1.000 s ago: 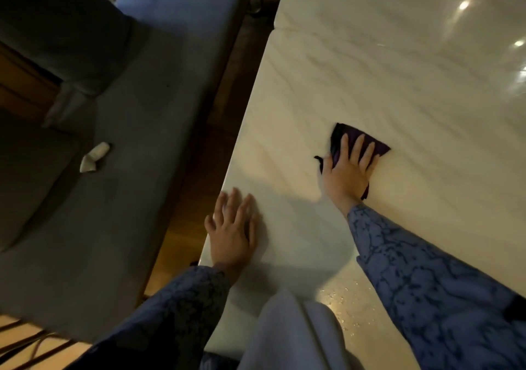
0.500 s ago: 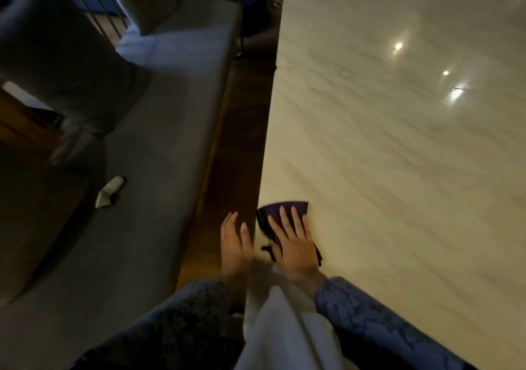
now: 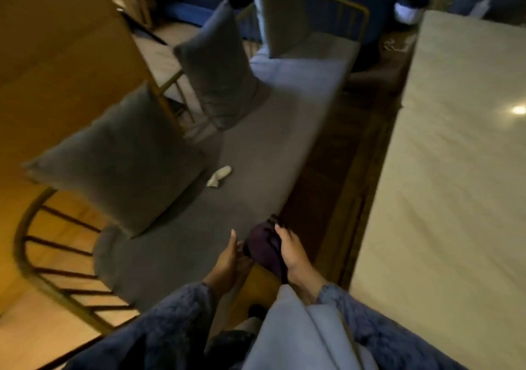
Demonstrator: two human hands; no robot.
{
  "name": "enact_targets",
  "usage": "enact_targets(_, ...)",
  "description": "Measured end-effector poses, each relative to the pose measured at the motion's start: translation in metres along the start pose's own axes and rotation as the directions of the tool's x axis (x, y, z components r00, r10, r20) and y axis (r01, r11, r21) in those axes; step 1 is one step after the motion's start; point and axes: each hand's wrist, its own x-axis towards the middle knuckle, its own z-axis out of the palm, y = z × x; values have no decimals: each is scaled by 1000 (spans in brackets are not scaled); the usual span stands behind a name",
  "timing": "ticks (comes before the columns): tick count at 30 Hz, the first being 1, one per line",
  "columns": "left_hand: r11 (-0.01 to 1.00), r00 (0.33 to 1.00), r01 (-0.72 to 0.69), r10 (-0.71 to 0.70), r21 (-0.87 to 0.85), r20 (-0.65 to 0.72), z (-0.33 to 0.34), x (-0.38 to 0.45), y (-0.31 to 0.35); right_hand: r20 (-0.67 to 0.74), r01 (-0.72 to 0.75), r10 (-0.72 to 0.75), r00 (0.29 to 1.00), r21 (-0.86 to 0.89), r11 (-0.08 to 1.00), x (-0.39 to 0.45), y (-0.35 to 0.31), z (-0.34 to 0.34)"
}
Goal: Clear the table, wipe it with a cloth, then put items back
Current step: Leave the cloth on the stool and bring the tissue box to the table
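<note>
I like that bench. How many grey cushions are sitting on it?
3. One cushion is nearest, at the left; a second stands upright further along; a third leans at the far end. The frame's edges could hide others.

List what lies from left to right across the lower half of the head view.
Bench rail → nearest cushion → white scrap → left hand → purple cloth → right hand → wood floor strip → marble table.
</note>
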Motion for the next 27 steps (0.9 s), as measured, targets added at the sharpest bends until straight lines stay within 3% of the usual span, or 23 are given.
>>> enact_targets(4,987,999,0,7,-161,41,-39,-17,25,195,-194,178,965,69,979,5,-21,61)
enact_targets(7,948,992,-117,97,-296,-80,-64,-28,43,361,-236,204,910,47,971,5,-31,98)
enact_targets(11,868,948,-296,217,-398,-231,-98,-48,65,433,-226,248,867,-102,969,9,-39,135)
enact_targets(16,857,839,-469,356,-214,-412,-122,-79,68,522,-51,212,826,-306,951,27,-36,159)
enact_targets(19,857,786,-487,345,-170,-514,-131,-86,67,573,98,206,793,-453,886,35,-35,178)
enact_targets(23,834,728,-494,243,-246,-641,-149,-91,65,591,232,303,748,-660,714,43,-29,215)
enact_targets(27,715,681,-555,98,-424,-725,-172,-105,57,643,356,455,616,-742,568,36,-22,259)
